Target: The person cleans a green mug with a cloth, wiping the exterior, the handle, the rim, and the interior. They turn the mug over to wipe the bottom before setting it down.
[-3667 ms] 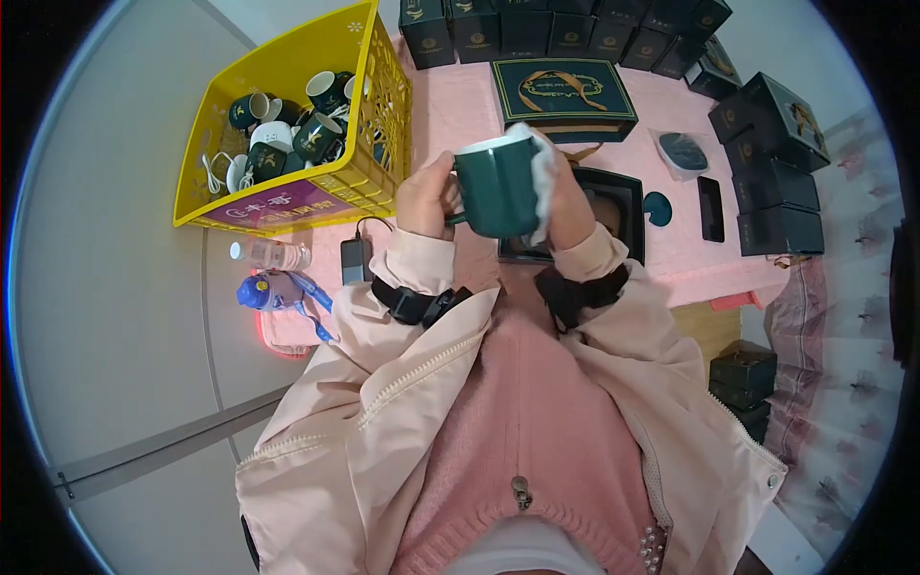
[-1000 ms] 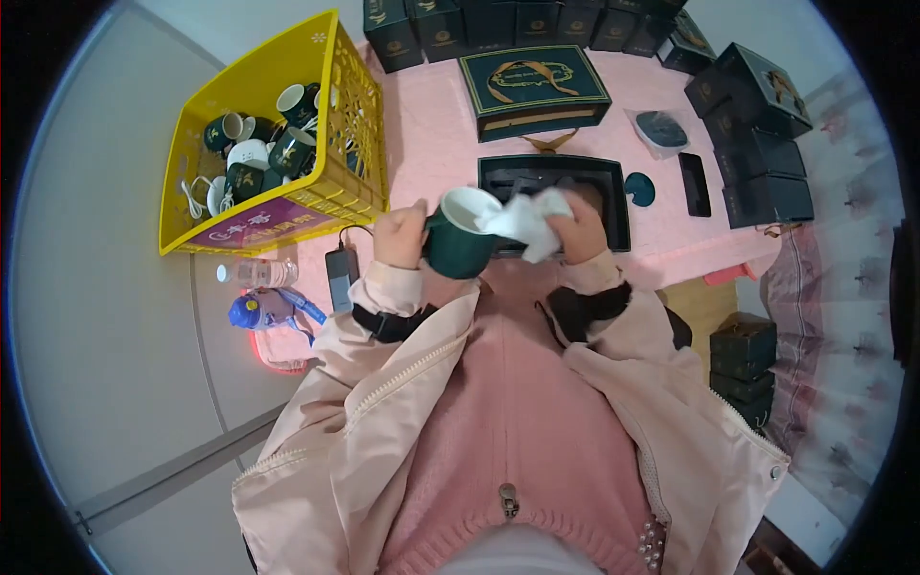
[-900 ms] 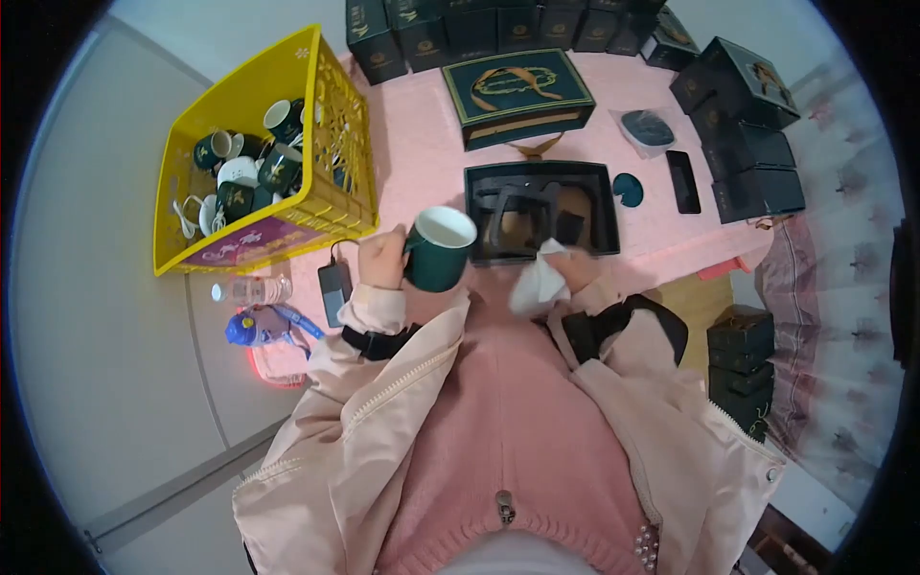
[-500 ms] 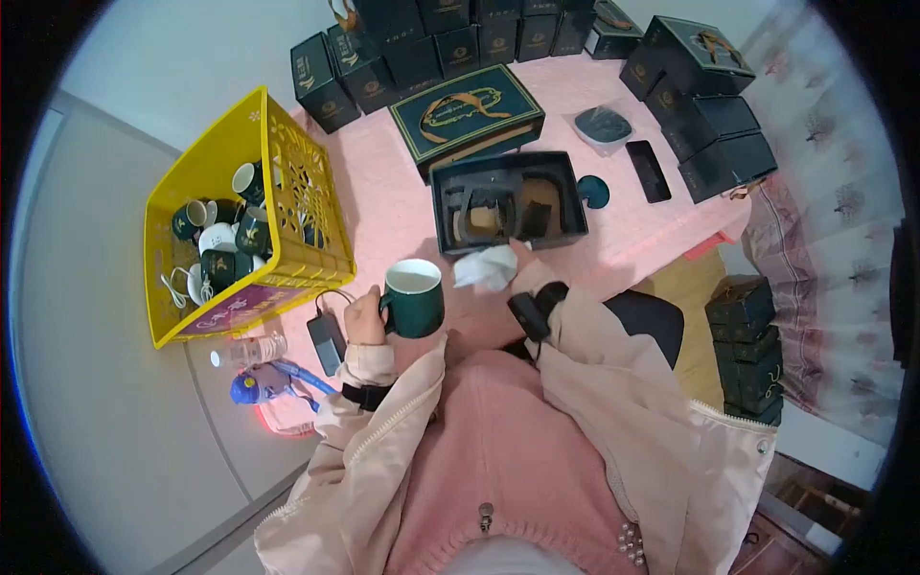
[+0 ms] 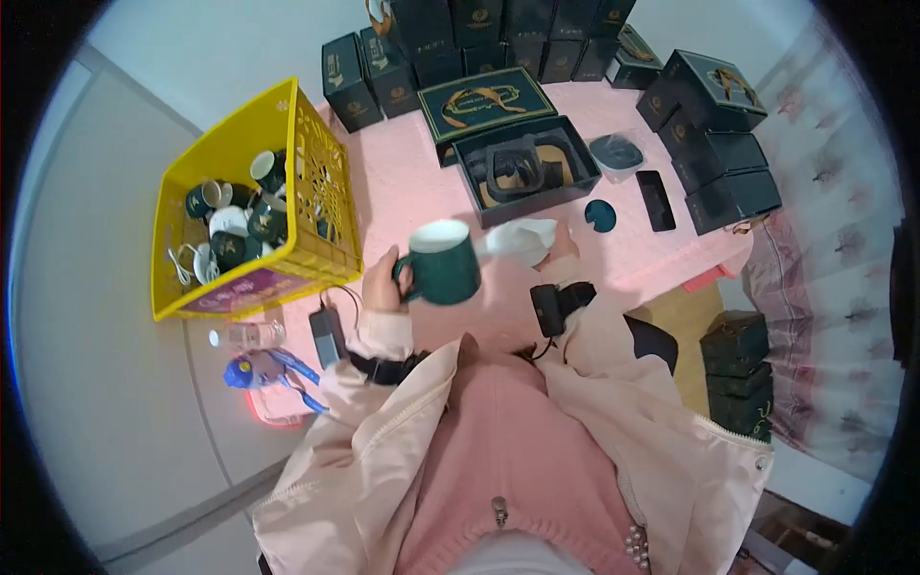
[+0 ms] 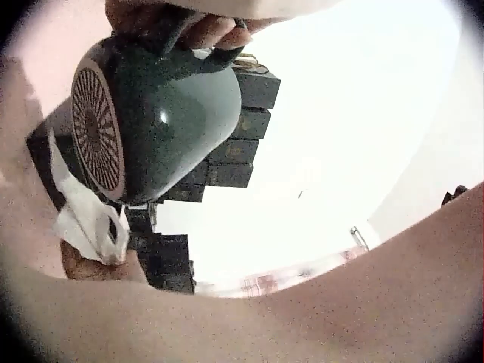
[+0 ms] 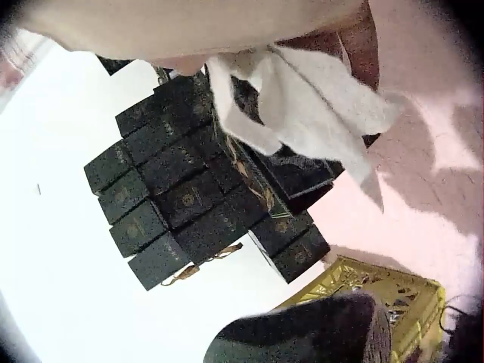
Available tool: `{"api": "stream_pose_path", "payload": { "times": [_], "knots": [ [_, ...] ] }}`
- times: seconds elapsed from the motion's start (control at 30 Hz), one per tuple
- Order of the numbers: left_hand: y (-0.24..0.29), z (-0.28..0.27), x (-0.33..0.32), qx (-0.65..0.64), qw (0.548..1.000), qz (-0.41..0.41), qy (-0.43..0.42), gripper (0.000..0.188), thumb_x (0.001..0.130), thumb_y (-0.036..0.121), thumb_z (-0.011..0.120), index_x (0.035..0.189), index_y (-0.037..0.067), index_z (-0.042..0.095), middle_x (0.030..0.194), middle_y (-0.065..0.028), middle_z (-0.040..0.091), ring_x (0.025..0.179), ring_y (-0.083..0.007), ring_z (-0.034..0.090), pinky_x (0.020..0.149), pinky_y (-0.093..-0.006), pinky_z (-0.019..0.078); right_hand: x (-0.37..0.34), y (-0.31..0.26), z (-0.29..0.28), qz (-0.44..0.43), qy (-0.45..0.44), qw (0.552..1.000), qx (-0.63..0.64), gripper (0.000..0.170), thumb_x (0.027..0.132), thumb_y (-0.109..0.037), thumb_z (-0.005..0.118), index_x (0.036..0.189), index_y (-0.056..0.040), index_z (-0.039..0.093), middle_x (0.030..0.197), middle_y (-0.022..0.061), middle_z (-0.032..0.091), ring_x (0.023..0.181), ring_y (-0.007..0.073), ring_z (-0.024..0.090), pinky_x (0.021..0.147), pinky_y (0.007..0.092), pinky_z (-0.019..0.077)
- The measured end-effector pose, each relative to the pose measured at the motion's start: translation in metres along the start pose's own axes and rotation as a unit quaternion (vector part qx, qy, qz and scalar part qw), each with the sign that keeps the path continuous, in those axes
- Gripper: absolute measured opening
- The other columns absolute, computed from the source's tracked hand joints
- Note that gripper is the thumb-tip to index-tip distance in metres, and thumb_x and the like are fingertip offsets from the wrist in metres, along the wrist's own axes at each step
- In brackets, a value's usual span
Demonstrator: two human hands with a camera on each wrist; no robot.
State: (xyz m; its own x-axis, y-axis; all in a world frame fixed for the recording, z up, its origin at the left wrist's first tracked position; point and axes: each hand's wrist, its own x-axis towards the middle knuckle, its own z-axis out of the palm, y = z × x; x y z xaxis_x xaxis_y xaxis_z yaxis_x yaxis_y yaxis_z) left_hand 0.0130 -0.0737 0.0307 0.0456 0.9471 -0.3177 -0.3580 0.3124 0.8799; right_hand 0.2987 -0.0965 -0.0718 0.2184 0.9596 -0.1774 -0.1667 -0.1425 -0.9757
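- Left hand: grip holding a green mug, centre of the frame.
- Right hand: grip on a white tissue, just right of the mug.
- Open box on the desk, upper centre.

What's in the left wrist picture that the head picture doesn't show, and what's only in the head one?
Only the left wrist view shows the cup's bottom, with lines fanning out like sunrays.

Only the head view shows the yellow basket, the phone and the water bottle.

Both show the left hand holding the green cup, the right hand holding a white cloth or tissue, and dark boxes.
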Motion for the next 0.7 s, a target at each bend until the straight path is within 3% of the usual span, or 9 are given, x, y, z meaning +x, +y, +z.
{"api": "stream_pose_path", "payload": {
  "times": [0.13, 0.17, 0.27, 0.33, 0.47, 0.57, 0.6, 0.67, 0.7],
  "knots": [
    [-0.025, 0.043, -0.001, -0.105, 0.993, -0.024, -0.052, 0.038, 0.082, 0.022, 0.046, 0.047, 0.01, 0.038, 0.042, -0.0003, 0.036, 0.036, -0.0105, 0.028, 0.038, -0.0238, 0.0212, -0.023, -0.016, -0.021, 0.054, -0.095, 0.913, 0.393, 0.046, 0.087, -0.041, 0.032, 0.109, -0.0033, 0.047, 0.099, 0.0089, 0.056, 0.087, 0.0233, 0.055, 0.075, 0.0319, 0.044],
    [-0.029, 0.048, -0.003, -0.11, 0.992, -0.033, -0.053, 0.037, 0.082, 0.022, 0.046, 0.048, 0.009, 0.039, 0.042, -0.0006, 0.036, 0.037, -0.0107, 0.028, 0.039, -0.0241, 0.0212, -0.029, -0.025, -0.021, 0.058, -0.096, 0.913, 0.391, 0.046, 0.087, -0.041, 0.032, 0.109, -0.0033, 0.047, 0.099, 0.0089, 0.056, 0.087, 0.0233, 0.055, 0.075, 0.0319, 0.044],
    [-0.036, 0.06, -0.009, -0.021, 0.999, -0.026, -0.043, 0.038, 0.082, 0.023, 0.046, 0.047, 0.008, 0.042, 0.042, 0.0, 0.036, 0.037, -0.011, 0.03, 0.038, -0.0253, 0.0221, -0.049, -0.071, -0.005, -0.067, 0.077, 0.995, -0.007, 0.043, 0.084, -0.036, 0.042, 0.104, 0.0012, 0.049, 0.097, 0.0166, 0.056, 0.087, 0.028, 0.055, 0.068, 0.0405, 0.0454],
    [-0.034, 0.074, -0.014, 0.015, 0.999, -0.014, -0.037, 0.038, 0.081, 0.024, 0.046, 0.047, 0.008, 0.044, 0.042, 0.0002, 0.036, 0.037, -0.0112, 0.031, 0.037, -0.0259, 0.0226, -0.067, -0.079, 0.03, -0.27, -0.063, 0.956, -0.099, 0.041, 0.082, -0.035, 0.048, 0.108, -0.0021, 0.047, 0.104, 0.0081, 0.054, 0.095, 0.022, 0.051, 0.081, 0.0306, 0.0397],
    [-0.027, 0.092, -0.033, 0.209, 0.971, 0.097, -0.061, 0.042, 0.08, 0.023, 0.048, 0.041, 0.007, 0.043, 0.04, -0.0023, 0.039, 0.036, -0.0164, 0.037, 0.038, -0.0291, 0.027, -0.066, -0.073, 0.03, -0.272, -0.155, 0.91, -0.272, 0.038, 0.082, -0.031, 0.048, 0.106, -0.0016, 0.047, 0.101, 0.0076, 0.054, 0.09, 0.021, 0.052, 0.079, 0.0313, 0.0405],
    [-0.028, 0.093, -0.036, 0.382, 0.879, 0.28, -0.056, 0.039, 0.075, 0.02, 0.051, 0.039, 0.006, 0.045, 0.041, -0.0065, 0.044, 0.038, -0.0216, 0.043, 0.039, -0.0325, 0.0323, -0.06, -0.064, 0.036, -0.269, -0.222, 0.836, -0.424, 0.035, 0.082, -0.028, 0.049, 0.105, -0.0012, 0.048, 0.099, 0.0071, 0.055, 0.085, 0.0201, 0.054, 0.076, 0.032, 0.0413],
    [-0.028, 0.094, -0.036, 0.384, 0.877, 0.284, -0.053, 0.039, 0.075, 0.02, 0.051, 0.039, 0.006, 0.045, 0.041, -0.0065, 0.044, 0.038, -0.0216, 0.043, 0.039, -0.0325, 0.0323, -0.058, -0.063, 0.04, -0.274, -0.223, 0.835, -0.421, 0.035, 0.082, -0.028, 0.049, 0.105, -0.0012, 0.048, 0.099, 0.0071, 0.055, 0.085, 0.0201, 0.054, 0.076, 0.032, 0.0413],
    [-0.022, 0.098, -0.039, 0.459, 0.767, 0.438, -0.102, 0.033, 0.07, 0.018, 0.053, 0.041, 0.006, 0.047, 0.044, -0.0078, 0.046, 0.04, -0.0248, 0.044, 0.04, -0.0343, 0.0346, -0.056, -0.062, 0.046, -0.063, -0.225, 0.969, -0.083, 0.031, 0.082, -0.028, 0.048, 0.099, -0.0026, 0.051, 0.09, 0.0064, 0.056, 0.079, 0.0207, 0.054, 0.073, 0.0342, 0.0425],
    [-0.019, 0.099, -0.04, 0.488, 0.699, 0.507, -0.125, 0.03, 0.068, 0.017, 0.055, 0.041, 0.006, 0.048, 0.045, -0.0084, 0.047, 0.041, -0.0264, 0.044, 0.041, -0.0353, 0.0358, -0.054, -0.064, 0.049, 0.051, -0.212, 0.972, 0.093, 0.029, 0.082, -0.028, 0.048, 0.096, -0.0034, 0.053, 0.086, 0.006, 0.057, 0.075, 0.021, 0.054, 0.072, 0.0353, 0.0432]
  ]
}}
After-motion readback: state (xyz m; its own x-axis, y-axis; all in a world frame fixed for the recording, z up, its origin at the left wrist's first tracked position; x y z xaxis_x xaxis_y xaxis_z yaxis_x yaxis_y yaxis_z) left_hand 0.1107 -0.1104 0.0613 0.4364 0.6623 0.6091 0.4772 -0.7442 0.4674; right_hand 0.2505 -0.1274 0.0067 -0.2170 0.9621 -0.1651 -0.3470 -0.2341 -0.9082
